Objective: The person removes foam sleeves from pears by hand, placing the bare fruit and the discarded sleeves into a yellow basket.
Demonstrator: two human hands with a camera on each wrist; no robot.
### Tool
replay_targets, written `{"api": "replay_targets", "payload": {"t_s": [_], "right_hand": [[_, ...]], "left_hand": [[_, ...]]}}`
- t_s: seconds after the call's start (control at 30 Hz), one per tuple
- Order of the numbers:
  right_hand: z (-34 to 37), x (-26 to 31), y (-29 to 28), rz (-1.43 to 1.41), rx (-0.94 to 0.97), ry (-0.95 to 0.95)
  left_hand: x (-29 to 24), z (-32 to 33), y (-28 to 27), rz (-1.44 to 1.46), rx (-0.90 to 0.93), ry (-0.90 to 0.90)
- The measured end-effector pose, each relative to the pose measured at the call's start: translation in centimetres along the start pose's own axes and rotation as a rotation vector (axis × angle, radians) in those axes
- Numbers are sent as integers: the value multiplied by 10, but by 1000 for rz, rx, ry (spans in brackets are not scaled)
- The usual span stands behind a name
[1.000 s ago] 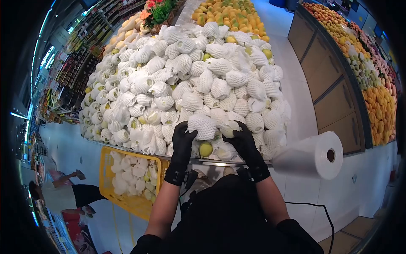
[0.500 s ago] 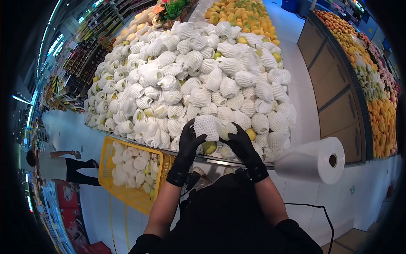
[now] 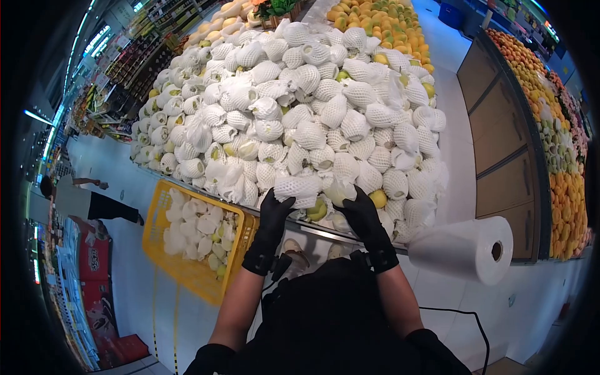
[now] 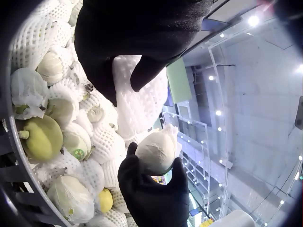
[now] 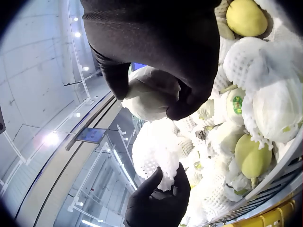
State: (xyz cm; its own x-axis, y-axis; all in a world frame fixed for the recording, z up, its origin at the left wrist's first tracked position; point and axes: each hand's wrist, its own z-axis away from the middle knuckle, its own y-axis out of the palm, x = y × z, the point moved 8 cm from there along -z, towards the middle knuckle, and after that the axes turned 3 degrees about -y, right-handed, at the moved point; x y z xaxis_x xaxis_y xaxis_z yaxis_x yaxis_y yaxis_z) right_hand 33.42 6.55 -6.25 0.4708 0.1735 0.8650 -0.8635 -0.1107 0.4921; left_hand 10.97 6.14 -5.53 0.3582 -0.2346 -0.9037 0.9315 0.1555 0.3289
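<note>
My left hand (image 3: 274,212), in a black glove, pinches a white foam net sleeve (image 3: 299,190) at its near end. Whether a fruit sits inside the sleeve I cannot tell. In my gloved right hand (image 3: 362,215) is a pale round fruit (image 5: 151,94) in a thin white wrapper, with thumb and fingers curled about its sides. Sleeve and fruit are held side by side over the front edge of a heap of foam-netted fruit (image 3: 312,134). Below them, between the hands, lies a bare green fruit (image 3: 317,210).
A yellow crate (image 3: 190,278) with sleeved fruit stands left of the display. To the right is a large roll of clear plastic bags (image 3: 450,250). Mangoes (image 3: 381,31) lie behind the heap; another fruit stand (image 3: 500,144) runs along the right. A person (image 3: 78,197) is at far left.
The head view has turned, so the heap slides right and down in it. Both hands keep their holds; the sleeve and wrapped fruit have come closer together. The person at left has shifted.
</note>
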Motion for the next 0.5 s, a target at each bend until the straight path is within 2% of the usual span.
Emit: {"api": "replay_targets", "payload": {"t_s": [0.03,0.13,0.23,0.33,0.43,0.5], "right_hand": [[-1,2,4,105,5,-22],[-2,-2,18,70,35,-26],[-5,-24,30,-165,65,179],[-10,-34,44,-38,74,205],[-13,-42,67,-169,59,240],[-14,-50,84,-134,126,281]], "left_hand": [[-2,4,-5,55,-31,6],[-3,9,-25,6,-68,-3],[-12,26,-37,105,-123,-31],[-8,35,-60,139,-111,-100],[-8,46,-85,114,-133,-128],[-12,52,-100,93,-123,-118]]}}
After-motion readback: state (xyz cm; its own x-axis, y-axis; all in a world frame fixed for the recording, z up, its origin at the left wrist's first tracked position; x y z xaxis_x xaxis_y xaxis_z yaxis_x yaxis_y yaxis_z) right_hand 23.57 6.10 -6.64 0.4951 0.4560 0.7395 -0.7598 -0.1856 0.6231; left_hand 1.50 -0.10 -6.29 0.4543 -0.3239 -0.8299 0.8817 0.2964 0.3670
